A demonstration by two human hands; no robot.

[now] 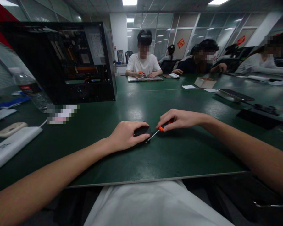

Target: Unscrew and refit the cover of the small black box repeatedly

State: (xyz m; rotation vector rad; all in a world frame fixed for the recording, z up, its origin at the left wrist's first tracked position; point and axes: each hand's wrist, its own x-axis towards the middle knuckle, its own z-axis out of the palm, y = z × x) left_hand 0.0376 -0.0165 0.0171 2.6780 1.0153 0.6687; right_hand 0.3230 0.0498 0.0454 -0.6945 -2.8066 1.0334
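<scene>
Left hand (124, 135) clamps small flat black plastic device (142, 131) to green bench (174, 153); right hand (176, 120) pinches orange-handled slim metal screwdriver (158, 131), tip at device edge.

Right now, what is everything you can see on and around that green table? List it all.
small box: one, black, centre of table, under left hand
screwdriver: one, orange handle, tip at the small box, in right hand
computer case: one, black, side open, far left
water bottle: one, clear, left of the case
power bank: one, white, near left edge
cardboard box: one, tan, far right side
table: green
people: several seated at the far side, one in a white shirt
left hand: one, resting on the small box
right hand: one, gripping the screwdriver
</scene>
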